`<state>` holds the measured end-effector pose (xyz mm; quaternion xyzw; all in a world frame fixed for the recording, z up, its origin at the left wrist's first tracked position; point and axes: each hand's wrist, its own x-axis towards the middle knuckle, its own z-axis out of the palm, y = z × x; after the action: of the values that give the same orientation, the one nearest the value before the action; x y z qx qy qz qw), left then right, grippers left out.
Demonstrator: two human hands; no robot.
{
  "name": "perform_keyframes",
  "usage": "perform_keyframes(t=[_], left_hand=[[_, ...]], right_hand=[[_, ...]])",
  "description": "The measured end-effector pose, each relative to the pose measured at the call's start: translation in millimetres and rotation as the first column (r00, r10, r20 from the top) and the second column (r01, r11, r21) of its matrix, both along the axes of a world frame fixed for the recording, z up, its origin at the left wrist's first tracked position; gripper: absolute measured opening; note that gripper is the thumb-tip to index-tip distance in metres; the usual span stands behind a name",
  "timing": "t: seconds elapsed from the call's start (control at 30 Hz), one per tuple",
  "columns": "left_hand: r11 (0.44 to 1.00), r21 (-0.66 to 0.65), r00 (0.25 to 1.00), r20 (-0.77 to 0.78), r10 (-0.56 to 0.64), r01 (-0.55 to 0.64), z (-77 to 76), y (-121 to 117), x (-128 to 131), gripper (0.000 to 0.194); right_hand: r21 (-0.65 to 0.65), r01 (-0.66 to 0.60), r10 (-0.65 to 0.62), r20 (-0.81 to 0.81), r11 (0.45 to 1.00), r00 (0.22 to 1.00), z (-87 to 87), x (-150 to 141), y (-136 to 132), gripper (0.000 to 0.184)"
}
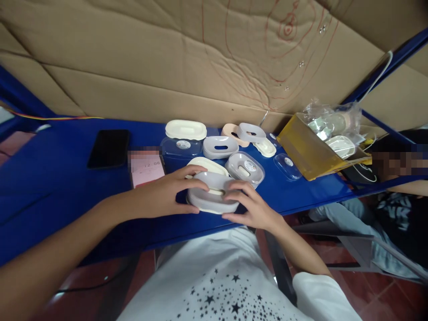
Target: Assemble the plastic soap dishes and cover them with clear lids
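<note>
A grey-white oval soap dish (pixel 214 205) with a slot in its floor sits on a cream base near the table's front edge. Around its left end curl the fingers of my left hand (pixel 177 189), thumb at the near side. My right hand (pixel 254 207) grips the right end, with some fingers reaching inside over the slot. Just behind lies a cream oval piece (pixel 212 166), partly covered by the dish. A soap dish under a clear lid with a round sticker (pixel 245 169) stands close to my right hand.
Farther back are a cream oval base (pixel 186 129), a clear lid (pixel 180 147), grey dishes (pixel 220 147) and a peach dish (pixel 230 131). A yellow box (pixel 297 147) holds bagged parts. Two phones, one black (pixel 109 148) and one lit (pixel 147 168), lie left. Another person sits right.
</note>
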<state>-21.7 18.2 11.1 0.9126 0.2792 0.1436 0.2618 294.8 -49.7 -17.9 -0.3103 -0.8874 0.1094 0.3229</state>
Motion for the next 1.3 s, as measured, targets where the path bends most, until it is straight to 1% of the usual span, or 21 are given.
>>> perform_keyframes(t=[0.1, 0.13, 0.2, 0.27, 0.37, 0.43, 0.5, 0.53, 0.6, 0.67, 0.7, 0.77, 0.83, 0.87, 0.93, 1.0, 1.07, 1.13, 1.17, 1.23, 1.3], left_hand=[[1.0, 0.005, 0.999, -0.041, -0.024, 0.025, 2.7, 3, -9, 0.042], [0.999, 0.015, 0.998, -0.056, -0.034, 0.034, 5.3, 1, -12, 0.042], [0.998, 0.033, 0.994, -0.094, -0.053, 0.056, 12.0, -4, -17, 0.044], [0.998, 0.04, 0.988, -0.146, -0.049, 0.055, 17.8, -10, -21, 0.044], [0.998, 0.042, 0.98, -0.197, -0.035, 0.044, 17.8, -14, -25, 0.044], [0.998, 0.04, 0.977, -0.21, -0.041, 0.051, 10.7, -12, -26, 0.046], [0.998, 0.047, 0.979, -0.204, -0.025, 0.035, 0.8, -8, -23, 0.047], [0.998, 0.059, 0.982, -0.191, -0.001, 0.012, -3.7, -6, -21, 0.048], [0.996, 0.081, 0.985, -0.161, 0.057, -0.044, -9.5, -4, -16, 0.05], [0.994, 0.08, 0.985, -0.148, 0.087, -0.076, -9.5, -4, -10, 0.054], [0.994, 0.072, 0.985, -0.146, 0.087, -0.077, -7.8, -5, -7, 0.053], [0.997, 0.054, 0.988, -0.141, 0.065, -0.058, -3.4, -6, -3, 0.047], [0.998, 0.05, 0.988, -0.143, 0.054, -0.047, -0.6, -7, -1, 0.04], [0.997, 0.055, 0.988, -0.144, 0.057, -0.049, -0.5, -7, 0, 0.038], [0.996, 0.069, 0.988, -0.138, 0.067, -0.058, -2.7, -5, 1, 0.041], [0.995, 0.074, 0.99, -0.127, 0.069, -0.06, -6.4, -4, 1, 0.047], [0.996, 0.07, 0.99, -0.12, 0.07, -0.062, -9.8, -3, 2, 0.055], [0.994, 0.074, 0.99, -0.116, 0.083, -0.075, -11.8, -3, 4, 0.063], [0.994, 0.08, 0.99, -0.114, 0.088, -0.079, -12.3, -5, 6, 0.067], [0.992, 0.097, 0.989, -0.11, 0.095, -0.084, -12.6, -8, 11, 0.075], [0.991, 0.105, 0.99, -0.101, 0.096, -0.086, -12.9, -12, 17, 0.083]], right_hand=[[-0.134, -0.082, 0.087, 0.025, 0.988, 0.996, 3.0, 3, 10, 0.069], [-0.164, -0.09, 0.095, 0.022, 0.982, 0.995, 4.6, 3, 13, 0.073], [-0.195, -0.073, 0.082, 0.036, 0.978, 0.996, 6.3, 4, 16, 0.072], [-0.199, -0.027, 0.046, 0.092, 0.98, 0.995, 4.9, 3, 19, 0.07], [-0.153, 0.108, -0.077, 0.195, 0.982, 0.978, -3.3, 6, 21, 0.066], [-0.087, 0.25, -0.224, 0.235, 0.964, 0.946, -9.6, 10, 22, 0.063], [-0.028, 0.363, -0.344, 0.257, 0.932, 0.903, -13.3, 17, 23, 0.061], [-0.013, 0.39, -0.373, 0.265, 0.921, 0.889, -13.4, 23, 23, 0.061], [-0.004, 0.399, -0.384, 0.264, 0.917, 0.885, -10.1, 36, 21, 0.06], [0.016, 0.428, -0.421, 0.216, 0.904, 0.881, -4.5, 58, 17, 0.054], [0.042, 0.472, -0.472, 0.173, 0.88, 0.864, -2.2, 72, 16, 0.05], [0.109, 0.596, -0.605, 0.072, 0.795, 0.793, -1.1, 105, 14, 0.047], [0.157, 0.69, -0.7, 0.015, 0.707, 0.714, -5.9, 143, 16, 0.05], [0.17, 0.714, -0.727, 0.021, 0.679, 0.686, -10.1, 161, 18, 0.054], [0.181, 0.745, -0.765, 0.091, 0.643, 0.638, -19.3, 191, 25, 0.064], [0.164, 0.751, -0.769, 0.164, 0.639, 0.618, -26.2, 211, 32, 0.069], [0.143, 0.747, -0.759, 0.165, 0.65, 0.629, -28.5, 220, 37, 0.064], [0.134, 0.751, -0.763, 0.102, 0.647, 0.639, -27.2, 220, 38, 0.059], [0.125, 0.767, -0.777, 0.059, 0.629, 0.627, -26.0, 218, 37, 0.059], [0.053, 0.824, -0.822, -0.054, 0.564, 0.566, -24.2, 210, 32, 0.06], [-0.107, 0.857, -0.852, -0.222, 0.504, 0.473, -24.0, 198, 23, 0.062]])
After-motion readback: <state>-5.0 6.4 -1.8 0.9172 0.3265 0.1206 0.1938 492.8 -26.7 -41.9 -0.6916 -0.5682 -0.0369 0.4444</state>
